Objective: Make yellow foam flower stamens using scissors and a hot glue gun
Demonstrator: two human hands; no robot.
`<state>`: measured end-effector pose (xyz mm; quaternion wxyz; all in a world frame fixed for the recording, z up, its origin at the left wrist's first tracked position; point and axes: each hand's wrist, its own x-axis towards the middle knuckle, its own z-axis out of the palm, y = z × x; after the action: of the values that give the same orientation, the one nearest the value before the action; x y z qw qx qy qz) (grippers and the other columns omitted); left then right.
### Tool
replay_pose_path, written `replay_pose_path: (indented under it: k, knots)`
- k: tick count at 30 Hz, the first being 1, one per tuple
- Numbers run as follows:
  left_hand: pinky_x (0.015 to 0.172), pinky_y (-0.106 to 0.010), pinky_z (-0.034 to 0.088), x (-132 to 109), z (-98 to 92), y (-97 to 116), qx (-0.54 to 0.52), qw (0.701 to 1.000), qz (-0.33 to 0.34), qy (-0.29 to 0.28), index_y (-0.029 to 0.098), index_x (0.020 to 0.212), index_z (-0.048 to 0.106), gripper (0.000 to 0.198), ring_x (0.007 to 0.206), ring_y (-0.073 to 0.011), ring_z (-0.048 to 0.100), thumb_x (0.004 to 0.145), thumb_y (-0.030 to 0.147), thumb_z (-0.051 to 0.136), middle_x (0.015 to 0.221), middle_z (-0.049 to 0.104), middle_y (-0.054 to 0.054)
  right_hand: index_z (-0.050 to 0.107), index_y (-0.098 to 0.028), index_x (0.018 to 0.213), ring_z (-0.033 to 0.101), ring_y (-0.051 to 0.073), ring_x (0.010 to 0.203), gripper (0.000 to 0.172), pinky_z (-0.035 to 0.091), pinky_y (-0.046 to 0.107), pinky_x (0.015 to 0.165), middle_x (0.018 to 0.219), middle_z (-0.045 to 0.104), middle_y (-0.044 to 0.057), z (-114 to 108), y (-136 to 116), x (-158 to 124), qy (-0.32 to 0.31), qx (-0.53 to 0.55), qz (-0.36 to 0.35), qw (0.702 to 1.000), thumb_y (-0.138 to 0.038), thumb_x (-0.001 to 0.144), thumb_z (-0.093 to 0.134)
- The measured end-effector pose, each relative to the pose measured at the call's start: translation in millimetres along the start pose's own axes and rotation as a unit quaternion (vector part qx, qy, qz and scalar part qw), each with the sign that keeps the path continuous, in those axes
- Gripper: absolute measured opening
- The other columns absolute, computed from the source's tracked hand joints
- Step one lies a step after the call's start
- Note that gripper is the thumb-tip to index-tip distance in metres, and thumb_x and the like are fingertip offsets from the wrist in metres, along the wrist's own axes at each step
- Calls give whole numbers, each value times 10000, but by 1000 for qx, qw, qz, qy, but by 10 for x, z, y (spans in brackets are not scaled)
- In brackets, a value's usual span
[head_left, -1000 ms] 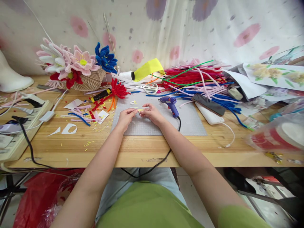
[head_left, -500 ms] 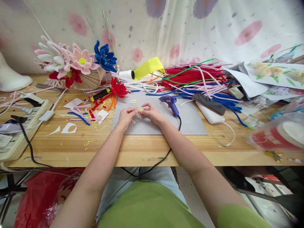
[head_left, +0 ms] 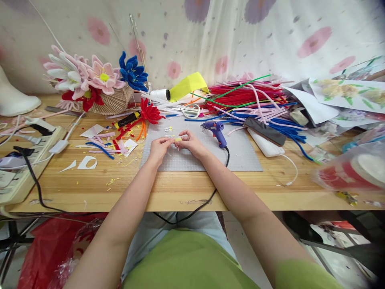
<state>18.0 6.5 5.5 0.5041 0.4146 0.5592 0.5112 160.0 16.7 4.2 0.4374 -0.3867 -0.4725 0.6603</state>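
Note:
Over the grey cutting mat (head_left: 240, 154) my left hand (head_left: 159, 149) and my right hand (head_left: 191, 143) meet fingertip to fingertip. Both pinch a small yellow piece (head_left: 178, 139) with a thin white strand hanging from it. The fingers of each hand are curled closed around it. A purple glue gun (head_left: 215, 131) lies on the mat just right of my right hand, its black cord running off the table's front edge.
Behind the mat lie scissors (head_left: 190, 110), a red pipe-cleaner flower (head_left: 150, 113) and a big heap of coloured pipe cleaners (head_left: 255, 100). A basket of pink and blue flowers (head_left: 96, 82) stands back left. A power strip (head_left: 21, 160) sits left, a phone (head_left: 264, 131) right.
The two hands have barely shifted; the fingers keep working the small yellow piece in the same spot on the mat.

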Motion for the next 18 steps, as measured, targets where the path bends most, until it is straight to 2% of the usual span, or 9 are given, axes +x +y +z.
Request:
replay_pose_path:
  k: [6,10,14,18]
  knots:
    - [417,-205,177,-12,-5,31,-11,1000,-5,-7,143,589,665,238,506,-60,382,493,345,748,558,551,-1,382,-211,875,565,87,567,554,432,243,598,630,619,-69,-5,22,14,2,-4,-1,1000,-326,506,780]
    - [399,-196,158,-7,-39,43,-28,998,-21,-44,144,648,688,301,524,-68,419,510,409,734,626,588,-30,380,-211,885,575,92,583,573,440,250,618,633,613,-68,-30,24,20,3,17,3,1000,-317,495,785]
    - [409,-191,172,-11,-68,37,-15,997,-4,-77,155,711,711,336,534,-68,415,488,401,768,615,584,-21,379,-209,888,580,98,588,573,439,249,612,634,620,-59,-63,17,23,-7,33,10,999,-304,498,788]
    - [422,-204,176,-16,-72,22,4,997,5,-82,166,735,719,353,530,-65,397,491,413,780,631,597,-15,391,-207,880,578,99,573,548,442,248,598,641,631,-52,-80,-3,15,-28,28,21,999,-288,510,787]
